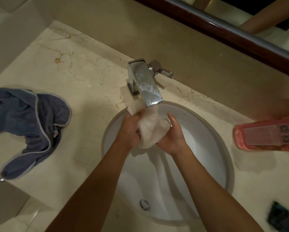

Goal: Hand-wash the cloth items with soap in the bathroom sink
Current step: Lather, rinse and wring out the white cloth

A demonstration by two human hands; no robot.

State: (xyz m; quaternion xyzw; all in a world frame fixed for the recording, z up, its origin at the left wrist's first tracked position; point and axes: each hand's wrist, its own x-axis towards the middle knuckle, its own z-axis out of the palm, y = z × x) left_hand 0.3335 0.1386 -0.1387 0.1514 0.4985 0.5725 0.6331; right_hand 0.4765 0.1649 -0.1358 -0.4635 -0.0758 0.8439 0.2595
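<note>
Wet white cloth (148, 129) bunched over sink (220, 144); blue cloth (28, 121) on counter.

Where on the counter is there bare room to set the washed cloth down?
Bare marble counter lies between the crumpled blue-grey garment and the chrome faucet. The right side is tighter: a pink soap bottle lies beside the white sink.

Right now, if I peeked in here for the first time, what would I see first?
Two hands, the left hand and the right hand, squeezing a soapy white cloth under the shiny square chrome tap, over the round white sink. A crumpled blue-grey towel lies on the marble counter to the left, and a pink bottle lies on its side to the right.
</note>
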